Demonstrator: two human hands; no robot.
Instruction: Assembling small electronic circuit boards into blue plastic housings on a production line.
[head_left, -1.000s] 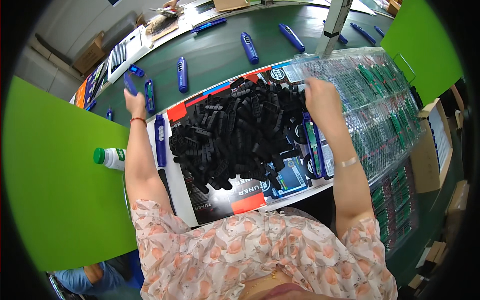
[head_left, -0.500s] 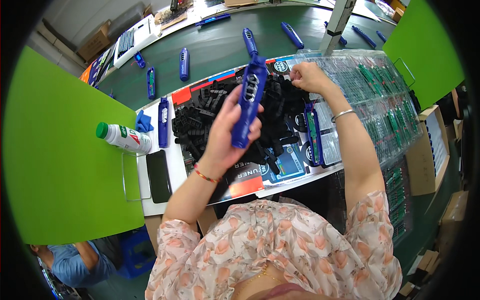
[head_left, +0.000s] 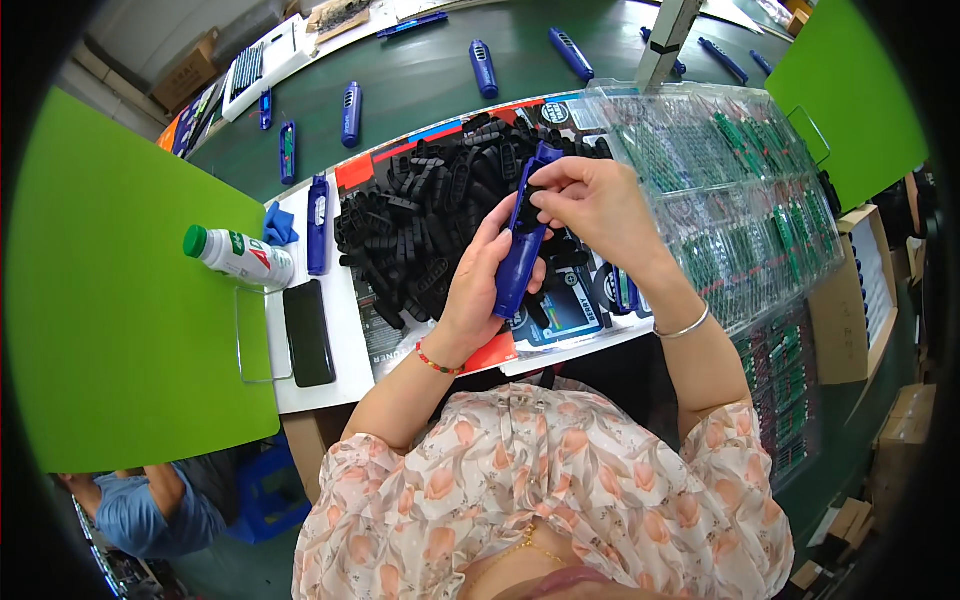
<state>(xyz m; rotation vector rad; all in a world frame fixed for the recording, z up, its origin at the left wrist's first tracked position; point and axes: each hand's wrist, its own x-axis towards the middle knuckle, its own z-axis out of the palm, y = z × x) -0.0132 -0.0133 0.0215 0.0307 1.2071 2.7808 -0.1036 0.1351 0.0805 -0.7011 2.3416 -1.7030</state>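
Observation:
My left hand is closed around a blue plastic housing shell, long and narrow, tilted with its open side toward my right hand. At the shell's upper half, my right hand pinches a small black plastic piece against the inside; fingers cover much of it. Beneath both hands spreads a heap of black plastic pieces on a printed sheet. Another blue shell lies below my right wrist, partly hidden by the forearm.
Clear trays of green circuit boards stand at the right. At the left are a white bottle with a green cap, a phone and a blue shell. More shells lie on the green belt. Green panels flank the workplace.
My right hand has come from the heap's far right edge to the shell with a black piece. My left hand has lowered slightly rightward and turned the shell's open side toward it.

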